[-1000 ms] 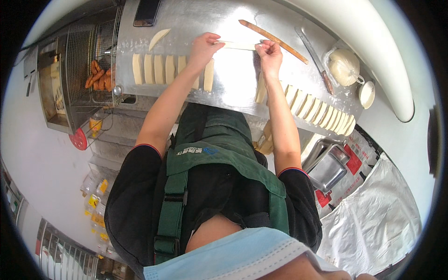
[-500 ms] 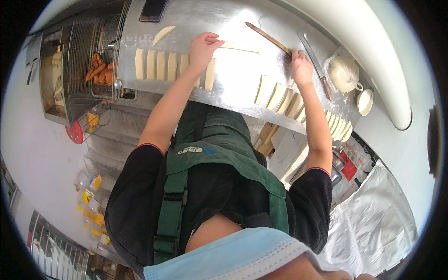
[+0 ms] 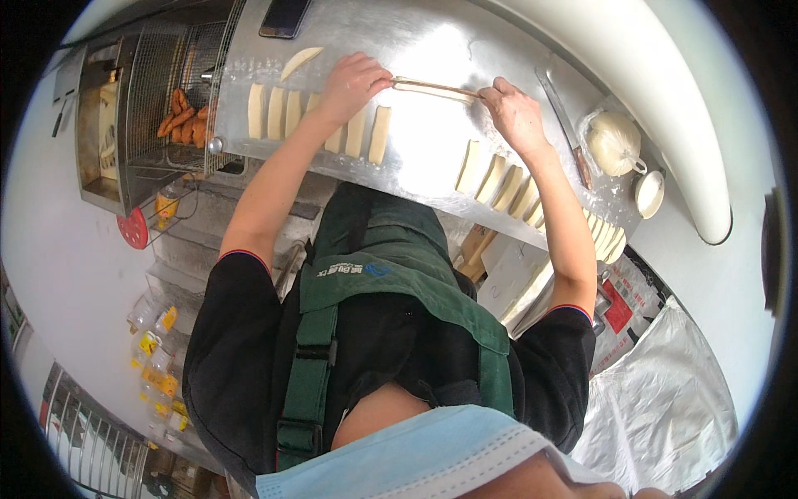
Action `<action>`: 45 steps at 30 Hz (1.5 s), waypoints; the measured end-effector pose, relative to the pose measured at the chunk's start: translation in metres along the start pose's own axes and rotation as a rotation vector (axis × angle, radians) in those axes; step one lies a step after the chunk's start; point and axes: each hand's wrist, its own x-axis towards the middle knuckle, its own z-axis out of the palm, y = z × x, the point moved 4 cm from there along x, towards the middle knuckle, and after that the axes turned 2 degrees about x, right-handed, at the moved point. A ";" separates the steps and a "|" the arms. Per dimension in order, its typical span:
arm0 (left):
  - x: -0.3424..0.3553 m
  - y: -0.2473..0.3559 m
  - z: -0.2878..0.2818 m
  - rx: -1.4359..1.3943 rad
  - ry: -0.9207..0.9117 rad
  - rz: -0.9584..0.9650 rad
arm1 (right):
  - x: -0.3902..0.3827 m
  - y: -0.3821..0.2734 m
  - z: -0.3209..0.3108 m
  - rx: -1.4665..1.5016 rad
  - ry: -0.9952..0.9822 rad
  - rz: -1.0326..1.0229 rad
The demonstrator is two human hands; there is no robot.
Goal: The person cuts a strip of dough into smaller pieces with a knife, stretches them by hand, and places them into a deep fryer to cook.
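A thin wooden stick stretches between my hands, lying along a pale dough strip on the steel worktop. My left hand is closed at the stick's left end, and my right hand pinches its right end. To the left and nearer to me stands a row of cut dough strips, the closest one below my left hand. Another row begins with a dough strip below my right hand and runs on to the right, partly hidden by my forearm.
A knife, a bag of dough and a small white bowl sit at the right. A phone and a curved dough piece lie far left. Beyond the left edge, brown fried pieces rest in a wire rack.
My right hand has moved left, bringing the wooden stick from a slant at the right onto the dough strip. My left hand now closes on the stick's other end.
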 end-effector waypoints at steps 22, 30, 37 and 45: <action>0.007 0.004 0.025 0.180 -0.128 0.062 | -0.014 0.028 0.024 0.050 -0.081 0.083; 0.014 0.019 0.023 0.342 -0.219 0.047 | -0.017 0.039 0.059 0.214 -0.009 0.170; 0.006 0.011 -0.002 0.225 -0.018 0.062 | -0.023 0.028 0.035 0.227 0.037 0.184; -0.016 -0.010 0.022 0.004 -0.067 -0.571 | -0.045 0.058 0.030 0.171 0.207 0.307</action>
